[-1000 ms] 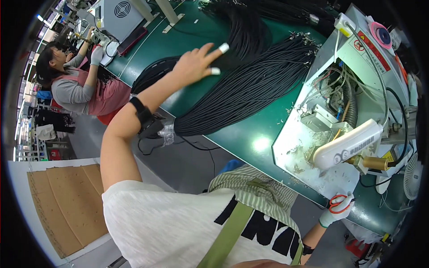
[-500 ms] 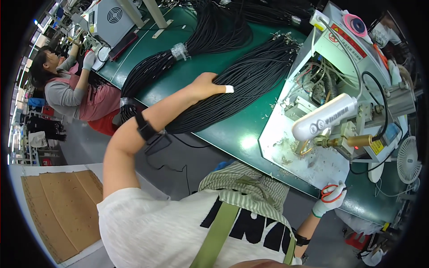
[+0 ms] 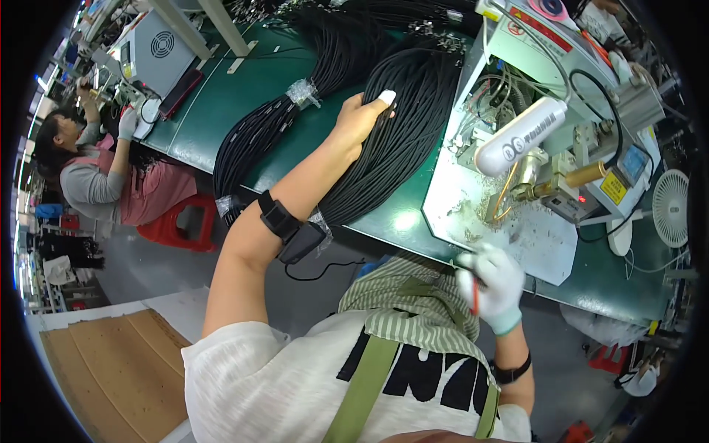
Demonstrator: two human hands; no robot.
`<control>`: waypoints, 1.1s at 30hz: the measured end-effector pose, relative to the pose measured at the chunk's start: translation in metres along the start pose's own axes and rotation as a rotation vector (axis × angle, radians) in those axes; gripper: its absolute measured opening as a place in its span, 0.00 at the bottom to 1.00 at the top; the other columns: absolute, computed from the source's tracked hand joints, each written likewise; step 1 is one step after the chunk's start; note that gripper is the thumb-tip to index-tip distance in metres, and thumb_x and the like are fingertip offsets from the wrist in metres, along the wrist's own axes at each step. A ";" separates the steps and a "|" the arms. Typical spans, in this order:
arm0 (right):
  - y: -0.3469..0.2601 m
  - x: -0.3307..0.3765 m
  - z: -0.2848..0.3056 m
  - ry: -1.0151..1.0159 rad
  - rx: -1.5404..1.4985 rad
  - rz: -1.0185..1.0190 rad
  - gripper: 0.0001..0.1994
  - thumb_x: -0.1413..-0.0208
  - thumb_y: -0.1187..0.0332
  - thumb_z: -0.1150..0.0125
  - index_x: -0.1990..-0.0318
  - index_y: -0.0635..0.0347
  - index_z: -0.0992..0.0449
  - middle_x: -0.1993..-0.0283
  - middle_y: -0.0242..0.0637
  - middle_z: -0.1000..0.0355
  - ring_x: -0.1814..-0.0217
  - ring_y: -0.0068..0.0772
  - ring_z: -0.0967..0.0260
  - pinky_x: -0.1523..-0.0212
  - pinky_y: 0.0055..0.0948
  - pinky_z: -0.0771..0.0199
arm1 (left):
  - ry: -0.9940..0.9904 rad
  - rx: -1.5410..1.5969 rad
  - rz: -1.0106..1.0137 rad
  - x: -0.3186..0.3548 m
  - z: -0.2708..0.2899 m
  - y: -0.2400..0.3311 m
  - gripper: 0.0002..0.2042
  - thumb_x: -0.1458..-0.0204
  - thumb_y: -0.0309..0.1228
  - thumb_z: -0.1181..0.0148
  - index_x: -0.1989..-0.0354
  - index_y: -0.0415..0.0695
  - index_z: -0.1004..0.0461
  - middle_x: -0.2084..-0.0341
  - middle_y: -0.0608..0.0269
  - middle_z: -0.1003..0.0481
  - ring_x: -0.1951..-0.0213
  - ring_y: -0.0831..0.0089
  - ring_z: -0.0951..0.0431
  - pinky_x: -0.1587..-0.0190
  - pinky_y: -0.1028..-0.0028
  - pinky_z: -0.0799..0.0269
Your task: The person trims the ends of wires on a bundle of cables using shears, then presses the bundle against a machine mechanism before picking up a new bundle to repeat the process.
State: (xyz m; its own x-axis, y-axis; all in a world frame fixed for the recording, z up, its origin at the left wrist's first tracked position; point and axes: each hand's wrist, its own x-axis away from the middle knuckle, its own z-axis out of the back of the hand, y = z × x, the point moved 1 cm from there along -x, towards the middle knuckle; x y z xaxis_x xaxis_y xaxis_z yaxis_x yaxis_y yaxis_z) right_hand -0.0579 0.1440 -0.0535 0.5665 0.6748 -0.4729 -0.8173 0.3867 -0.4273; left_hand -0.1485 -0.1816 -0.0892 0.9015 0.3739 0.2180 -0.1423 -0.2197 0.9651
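A thick bundle of black cables [image 3: 402, 159] lies on the green table [image 3: 221, 111], its metal ends spread at the far side. My bare left hand [image 3: 358, 124], white covering on the thumb tip, is closed around part of this bundle, its fingers mostly hidden among the cables. At the table's front edge, my white-gloved right hand [image 3: 498, 284] holds scissors [image 3: 475, 297]. Their red handle shows below the fingers; motion smears the rest. Left of my left hand lies a second black cable bundle [image 3: 251, 144], bound with clear plastic wrap [image 3: 303, 94].
A machine with exposed wiring [image 3: 543, 55] stands to the right, a scrap-strewn white plate [image 3: 543, 255] before it. Beyond is a white fan [image 3: 671, 208]. At left a co-worker [image 3: 92, 177] sits on a red stool [image 3: 193, 225]. Brown cardboard [image 3: 118, 369] lies at the lower left.
My right hand has moved left with the scissors, from the table's right part toward my front. My left hand still holds the cables, whose bundle now lies more steeply. The whole view has shifted slightly.
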 end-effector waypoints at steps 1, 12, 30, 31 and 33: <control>-0.009 -0.025 -0.007 -0.005 -0.070 0.019 0.09 0.59 0.75 0.39 0.67 0.66 0.25 0.71 0.41 0.31 0.67 0.40 0.30 0.64 0.27 0.30 | -0.029 -0.010 -0.017 -0.001 0.001 0.003 0.09 0.47 0.32 0.42 0.64 0.40 0.29 0.71 0.62 0.26 0.77 0.80 0.30 0.71 0.76 0.30; 0.000 -0.175 -0.122 0.401 -1.175 -0.351 0.15 0.38 0.64 0.54 0.54 0.67 0.29 0.64 0.38 0.28 0.63 0.26 0.31 0.59 0.25 0.31 | -0.365 0.273 0.243 -0.031 0.021 0.045 0.13 0.46 0.41 0.44 0.68 0.43 0.30 0.82 0.67 0.30 0.81 0.79 0.32 0.78 0.79 0.35; 0.098 -0.243 -0.219 0.717 -0.902 -0.584 0.17 0.41 0.58 0.54 0.68 0.64 0.28 0.78 0.31 0.36 0.77 0.22 0.40 0.73 0.24 0.41 | -0.519 0.669 -0.623 0.121 0.153 0.124 0.18 0.52 0.40 0.37 0.65 0.38 0.32 0.88 0.79 0.41 0.84 0.86 0.41 0.76 0.84 0.44; 0.101 -0.247 -0.223 0.732 -0.911 -0.595 0.17 0.41 0.58 0.54 0.68 0.64 0.27 0.78 0.31 0.36 0.77 0.23 0.40 0.73 0.24 0.41 | -0.503 0.724 -0.653 0.142 0.156 0.131 0.16 0.54 0.36 0.35 0.67 0.39 0.32 0.87 0.79 0.40 0.83 0.86 0.40 0.74 0.83 0.42; 0.108 -0.251 -0.231 0.761 -0.923 -0.613 0.17 0.41 0.58 0.53 0.68 0.64 0.27 0.77 0.32 0.35 0.76 0.23 0.39 0.72 0.24 0.40 | -0.548 0.880 -0.718 0.172 0.175 0.143 0.12 0.57 0.31 0.34 0.72 0.43 0.34 0.85 0.78 0.37 0.79 0.85 0.36 0.69 0.82 0.39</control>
State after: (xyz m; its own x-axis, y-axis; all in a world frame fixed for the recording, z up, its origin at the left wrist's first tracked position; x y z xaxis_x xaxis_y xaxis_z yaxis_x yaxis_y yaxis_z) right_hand -0.2639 -0.1292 -0.1587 0.9764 -0.0844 -0.1990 -0.2145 -0.2670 -0.9395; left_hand 0.0575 -0.3068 0.0607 0.7434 0.2823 -0.6064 0.5789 -0.7257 0.3718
